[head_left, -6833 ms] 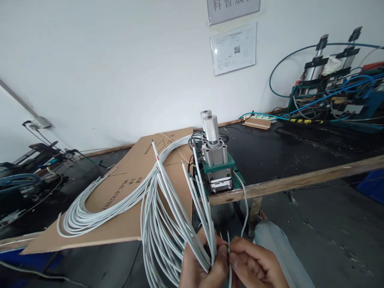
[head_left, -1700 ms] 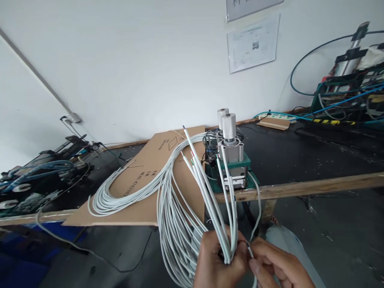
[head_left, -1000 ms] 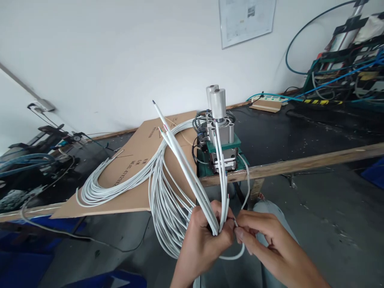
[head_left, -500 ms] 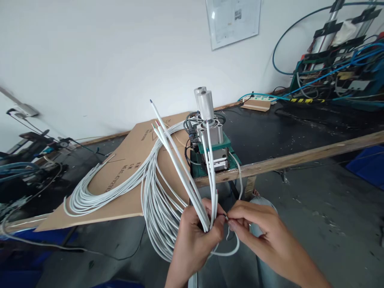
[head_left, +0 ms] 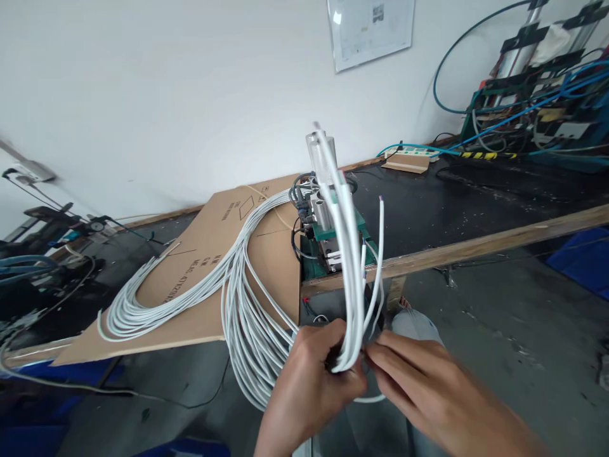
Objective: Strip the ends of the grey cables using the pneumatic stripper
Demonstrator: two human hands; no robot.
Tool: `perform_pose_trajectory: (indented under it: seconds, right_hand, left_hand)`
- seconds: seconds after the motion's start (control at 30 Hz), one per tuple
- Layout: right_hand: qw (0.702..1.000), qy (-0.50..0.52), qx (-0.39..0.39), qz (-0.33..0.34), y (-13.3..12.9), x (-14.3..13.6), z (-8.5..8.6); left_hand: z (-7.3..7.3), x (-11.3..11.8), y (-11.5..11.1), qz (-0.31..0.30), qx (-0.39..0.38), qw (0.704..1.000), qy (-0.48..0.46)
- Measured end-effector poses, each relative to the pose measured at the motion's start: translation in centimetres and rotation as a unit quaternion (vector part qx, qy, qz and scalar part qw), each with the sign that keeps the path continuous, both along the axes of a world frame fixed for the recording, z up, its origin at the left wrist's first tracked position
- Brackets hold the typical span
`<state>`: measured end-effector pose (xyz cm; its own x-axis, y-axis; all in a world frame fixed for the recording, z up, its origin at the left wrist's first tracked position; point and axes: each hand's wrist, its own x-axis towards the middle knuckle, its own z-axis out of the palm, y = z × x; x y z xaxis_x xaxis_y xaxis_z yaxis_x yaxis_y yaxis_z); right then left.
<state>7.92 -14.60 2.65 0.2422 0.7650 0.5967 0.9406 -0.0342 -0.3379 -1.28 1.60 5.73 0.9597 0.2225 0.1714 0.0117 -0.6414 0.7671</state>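
The left hand [head_left: 311, 374] is gripping a bundle of thin white cables [head_left: 349, 285] upright before the black table [head_left: 451, 222]; the right hand [head_left: 413, 381] is pinching one cable at its base.

My workbench [head_left: 476, 209] runs across in front of me, black top with a bare wooden strip along its near edge. A big sheet of cardboard [head_left: 200, 285] lies on the left part, its near corner hanging out past the near edge. On the cardboard, a coil of white cables [head_left: 157, 295] curls round and spills over the near edge. Just right of the cardboard, hard against the near edge, stands a green-based pneumatic press [head_left: 328, 228]. Towards the far edge, a white power strip [head_left: 413, 152] beside a small cardboard piece [head_left: 404, 163]. At the far right corner, a tangle of machinery with blue hoses [head_left: 537, 108].
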Motion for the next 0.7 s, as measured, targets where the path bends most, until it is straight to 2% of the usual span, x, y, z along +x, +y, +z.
perform_pose_trajectory:
  seconds: [0.1,0.17,0.23,0.3,0.37,0.43,0.53,0.6,0.67,0.7]
  right_hand:
    - [1.000,-0.006,-0.003,-0.003,0.0,0.1,-0.1]
    - [0.996,0.078,0.030,0.001,0.4,0.2,-0.6]
    - [0.973,0.217,0.074,0.027,1.1,0.0,-1.2]
    - [0.914,0.383,0.115,0.074,2.1,-0.6,-2.0]
    - [0.836,0.518,0.145,0.111,3.1,-1.6,-2.7]
    - [0.765,0.610,0.175,0.106,4.1,-2.7,-3.2]
    - [0.685,0.694,0.211,0.066,5.1,-4.3,-3.3]
    - [0.655,0.721,0.221,0.054,5.4,-4.8,-3.2]
    - [0.656,0.721,0.218,0.045,5.3,-4.9,-3.1]
    - [0.668,0.711,0.215,0.038,5.2,-4.8,-3.1]
  left_hand:
    - [-0.2,0.0,0.0,0.008,0.033,0.999,0.015]
    - [-0.4,0.0,0.0,0.018,-0.001,1.000,0.014]
    - [-0.7,-0.1,0.0,0.038,-0.069,0.997,0.001]
    - [-0.8,-0.2,-0.2,0.063,-0.132,0.989,-0.010]
    - [-0.7,-0.3,-0.5,0.096,-0.178,0.979,-0.010]
    - [-0.4,-0.5,-0.9,0.134,-0.218,0.967,-0.014]
    - [0.0,-0.6,-1.5,0.160,-0.294,0.942,-0.020]
    - [0.1,-0.7,-1.8,0.149,-0.366,0.918,-0.017]
    - [0.0,-0.6,-1.8,0.137,-0.410,0.902,-0.012]
    - [-0.1,-0.5,-1.8,0.130,-0.408,0.903,-0.011]
